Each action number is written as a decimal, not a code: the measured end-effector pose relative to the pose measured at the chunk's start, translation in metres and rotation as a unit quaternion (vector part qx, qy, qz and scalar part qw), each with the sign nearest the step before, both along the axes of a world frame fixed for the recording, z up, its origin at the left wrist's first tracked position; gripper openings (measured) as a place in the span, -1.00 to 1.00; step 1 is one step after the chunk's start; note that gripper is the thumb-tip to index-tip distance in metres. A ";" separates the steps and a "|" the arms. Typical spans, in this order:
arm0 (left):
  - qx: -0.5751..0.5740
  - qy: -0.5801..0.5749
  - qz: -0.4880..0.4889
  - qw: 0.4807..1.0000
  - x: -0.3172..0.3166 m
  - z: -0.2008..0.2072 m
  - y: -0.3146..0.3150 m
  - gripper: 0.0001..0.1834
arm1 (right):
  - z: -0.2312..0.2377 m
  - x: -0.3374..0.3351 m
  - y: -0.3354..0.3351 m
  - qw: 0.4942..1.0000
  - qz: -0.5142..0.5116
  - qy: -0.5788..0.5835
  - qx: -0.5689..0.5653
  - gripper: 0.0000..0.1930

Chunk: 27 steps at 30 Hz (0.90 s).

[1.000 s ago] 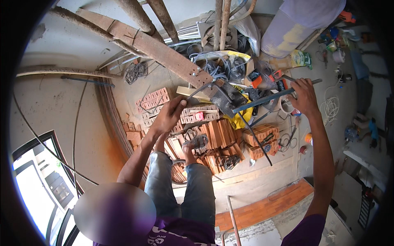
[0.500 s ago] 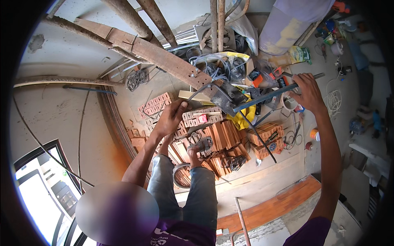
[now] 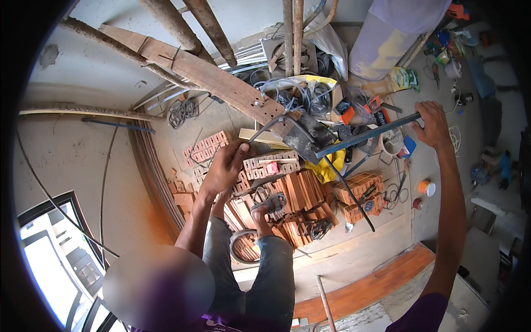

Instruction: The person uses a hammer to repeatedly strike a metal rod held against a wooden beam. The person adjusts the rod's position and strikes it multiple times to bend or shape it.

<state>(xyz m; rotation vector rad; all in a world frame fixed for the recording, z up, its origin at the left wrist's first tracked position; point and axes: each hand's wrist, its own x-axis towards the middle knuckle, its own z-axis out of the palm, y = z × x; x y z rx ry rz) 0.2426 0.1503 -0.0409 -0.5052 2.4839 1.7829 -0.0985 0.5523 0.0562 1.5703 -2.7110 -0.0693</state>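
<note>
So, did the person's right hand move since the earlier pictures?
Yes. Against the wooden plank, the right hand has moved to the right, farther from the plank's bolted end, near the outer end of the dark bar.

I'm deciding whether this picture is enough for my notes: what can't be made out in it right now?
All in the head view:
Left end of the bent rod: hidden by the left hand.
Right end of the blue bar: covered by the right hand.
Tops of the pipes: cut off by the upper edge.
Small things at far right: too dark and blurred.
Area at lower left: hidden by a blurred oval.
</note>
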 end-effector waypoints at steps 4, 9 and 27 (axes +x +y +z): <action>-0.053 -0.015 0.027 0.998 -0.003 0.010 0.013 -0.63 | -0.006 0.010 0.017 0.999 0.004 0.034 -0.025 -0.53; -0.068 0.002 0.029 0.997 -0.002 0.004 0.011 -0.62 | -0.018 0.054 0.040 0.996 -0.087 0.020 -0.018 -0.60; 0.005 -0.049 -0.098 0.994 -0.019 0.021 -0.010 -0.66 | 0.008 0.057 0.053 0.988 -0.135 -0.063 0.052 -0.51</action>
